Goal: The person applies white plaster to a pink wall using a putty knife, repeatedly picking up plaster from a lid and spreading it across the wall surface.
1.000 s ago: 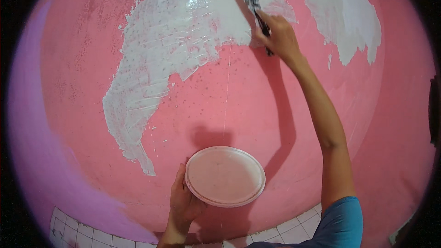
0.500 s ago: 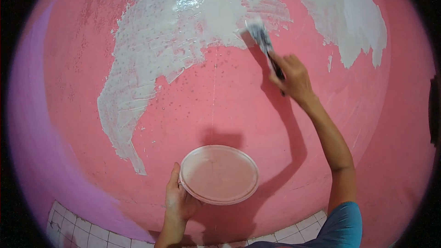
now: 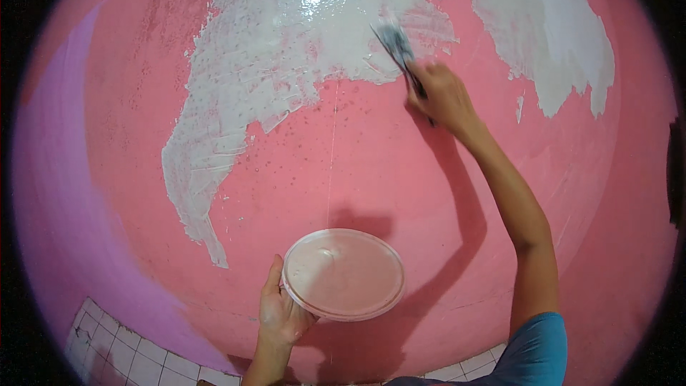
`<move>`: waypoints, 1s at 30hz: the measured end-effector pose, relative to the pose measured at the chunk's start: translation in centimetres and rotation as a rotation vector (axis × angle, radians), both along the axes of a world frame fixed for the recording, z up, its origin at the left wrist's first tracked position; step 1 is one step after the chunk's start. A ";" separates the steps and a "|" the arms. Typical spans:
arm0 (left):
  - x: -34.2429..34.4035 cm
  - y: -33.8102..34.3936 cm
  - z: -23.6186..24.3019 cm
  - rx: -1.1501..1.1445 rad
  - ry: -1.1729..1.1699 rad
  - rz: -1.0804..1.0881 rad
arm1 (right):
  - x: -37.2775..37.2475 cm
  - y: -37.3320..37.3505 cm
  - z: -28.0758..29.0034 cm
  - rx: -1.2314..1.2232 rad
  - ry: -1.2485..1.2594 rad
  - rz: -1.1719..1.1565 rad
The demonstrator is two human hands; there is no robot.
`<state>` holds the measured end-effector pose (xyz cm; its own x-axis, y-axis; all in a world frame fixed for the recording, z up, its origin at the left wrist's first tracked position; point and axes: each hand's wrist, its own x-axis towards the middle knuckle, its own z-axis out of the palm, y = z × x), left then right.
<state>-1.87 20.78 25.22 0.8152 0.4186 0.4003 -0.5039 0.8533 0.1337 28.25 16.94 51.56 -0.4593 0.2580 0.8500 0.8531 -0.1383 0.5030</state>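
My right hand (image 3: 441, 97) grips the dark handle of a putty knife (image 3: 397, 44). Its broad blade, smeared with white and slightly blurred, is at the lower right part of a wet white putty patch (image 3: 314, 36) on the pink wall. Low in the middle, my left hand (image 3: 283, 309) supports a round, pale plastic lid (image 3: 344, 275) from its left side and underneath. The thumb is at the lid's rim, and the other fingers are partly hidden below. A small whitish smear shows on the lid's upper left, and shadow covers much of its face.
A second, drier-looking white patch (image 3: 547, 36) is on the wall at the upper right. Purple paint (image 3: 64, 171) covers the left side of the wall. Along the bottom run white tiles (image 3: 136, 354). Small dark spots dot the pink paint below the large patch.
My right hand and the putty knife have moved a little up and left, and the blade has turned. The wall has shifted slightly right in view. My left hand still holds the lid.
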 end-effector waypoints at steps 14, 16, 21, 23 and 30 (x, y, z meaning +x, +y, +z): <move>0.6 -0.7 -0.1 -0.014 -0.047 -0.014 | -2.7 1.9 13.9 0.076 0.005 0.019; 0.6 -0.9 0.0 -0.024 0.000 0.004 | -2.3 2.1 12.7 0.057 -0.021 0.015; -0.2 -1.2 -0.5 0.069 0.106 0.136 | 0.9 1.0 2.5 -0.053 -0.058 0.025; -0.3 -1.4 -0.6 0.058 0.092 0.128 | 1.8 -1.4 -3.1 -0.062 -0.056 0.052; -0.1 -2.2 -0.4 0.017 0.108 0.133 | -0.1 -3.6 -1.8 -0.026 -0.122 0.140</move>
<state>-1.92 18.60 24.77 0.7917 0.5194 0.3215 -0.5941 0.7773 0.2070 28.16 13.37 49.77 -0.5913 0.2053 0.7799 0.7958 -0.0080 0.6055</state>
